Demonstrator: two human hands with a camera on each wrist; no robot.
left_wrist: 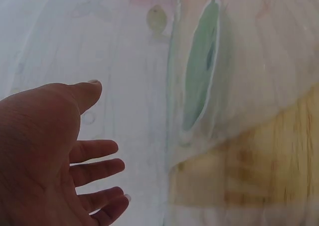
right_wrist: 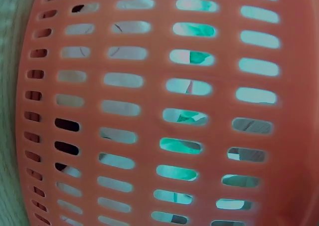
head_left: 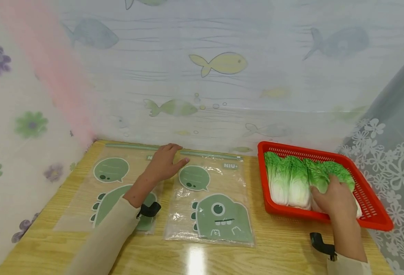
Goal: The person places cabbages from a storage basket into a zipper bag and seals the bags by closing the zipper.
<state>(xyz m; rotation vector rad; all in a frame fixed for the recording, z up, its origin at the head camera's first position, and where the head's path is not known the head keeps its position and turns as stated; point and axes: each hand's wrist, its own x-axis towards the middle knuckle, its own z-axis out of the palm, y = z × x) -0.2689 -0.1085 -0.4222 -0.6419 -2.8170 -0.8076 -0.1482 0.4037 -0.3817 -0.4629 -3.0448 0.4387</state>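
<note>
a person is reaching with the right hand (head_left: 337, 198) into a red basket (head_left: 284, 211) at the right of a wooden table (head_left: 167, 259), where cabbages (head_left: 296, 187) are lying side by side, leafy ends pointing far; thumb and fingers are straddling the right part of the row, but whether they are clamping on a cabbage one cannot tell; the left hand (head_left: 164, 164) is holding nothing, its fingers spreading apart above the far ends of two flat printed bags, the left bag (head_left: 110, 172) and the right bag (head_left: 222, 221); the step in hand is seemingly the taking of a cabbage; the next move is probably calling for a firm grip and a lift clearing the near rim.
</note>
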